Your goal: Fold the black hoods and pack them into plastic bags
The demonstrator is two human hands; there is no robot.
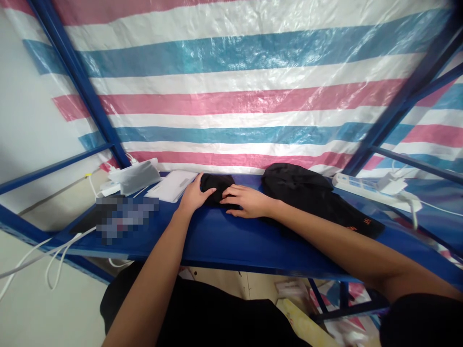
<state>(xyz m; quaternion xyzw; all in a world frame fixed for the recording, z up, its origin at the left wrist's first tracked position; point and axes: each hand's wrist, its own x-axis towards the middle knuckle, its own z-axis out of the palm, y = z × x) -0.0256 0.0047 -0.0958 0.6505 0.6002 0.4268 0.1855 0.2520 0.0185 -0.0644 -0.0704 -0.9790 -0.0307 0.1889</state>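
A small folded bundle of black cloth (218, 182) lies on the blue shelf top (224, 241), between my two hands. My left hand (194, 195) grips its left side, with the thumb over the top and the fingers along the far left edge. Against its right side, my right hand (248, 200) bends its fingers onto the cloth. Part of the bundle is hidden under the fingers. To the right, partly behind my right forearm, a larger black garment (296, 180) lies loosely spread, with small orange lettering at its lower end.
White flat sheets or packets (173, 185) lie left of my left hand. Further left are a white box-like item (139, 177), cables and a blurred patch. A white power strip (372, 190) sits at the right. Blue metal posts and a striped plastic sheet (231, 106) stand behind.
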